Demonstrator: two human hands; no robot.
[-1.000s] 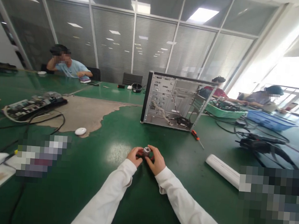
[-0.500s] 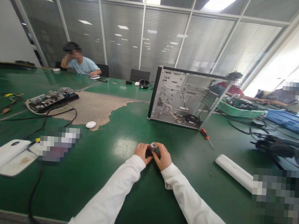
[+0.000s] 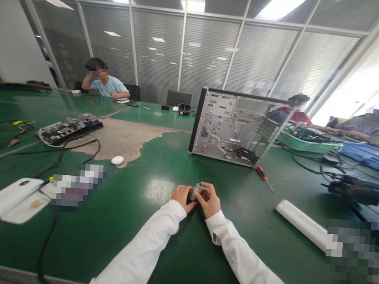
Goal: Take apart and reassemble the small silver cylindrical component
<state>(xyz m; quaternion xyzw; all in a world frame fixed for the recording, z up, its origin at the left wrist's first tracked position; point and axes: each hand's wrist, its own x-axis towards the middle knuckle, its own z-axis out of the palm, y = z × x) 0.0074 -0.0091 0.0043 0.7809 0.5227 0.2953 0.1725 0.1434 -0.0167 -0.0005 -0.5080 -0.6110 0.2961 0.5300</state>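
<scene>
A small silvery cylindrical part (image 3: 196, 191) is held between my two hands, low over the green table (image 3: 155, 244). My left hand (image 3: 184, 197) is closed on its left side, thumb towards the near side. The fingers and thumb of my right hand (image 3: 210, 199) grip it from the right. The part leans to the right, and its top end shows between the fingers. Something dark and reddish by it is too small to make out.
Ahead stands an open computer case (image 3: 233, 128), a screwdriver (image 3: 265, 178) by its right corner. A white bar (image 3: 304, 225) lies to the right, a small white disc (image 3: 117, 160) to the left. Cables and baskets are farther right. People sit across the table.
The silvery part has gone from nearly upright to tilted right, with more of its side showing. My right fingers have shifted around it. The whole view has moved slightly.
</scene>
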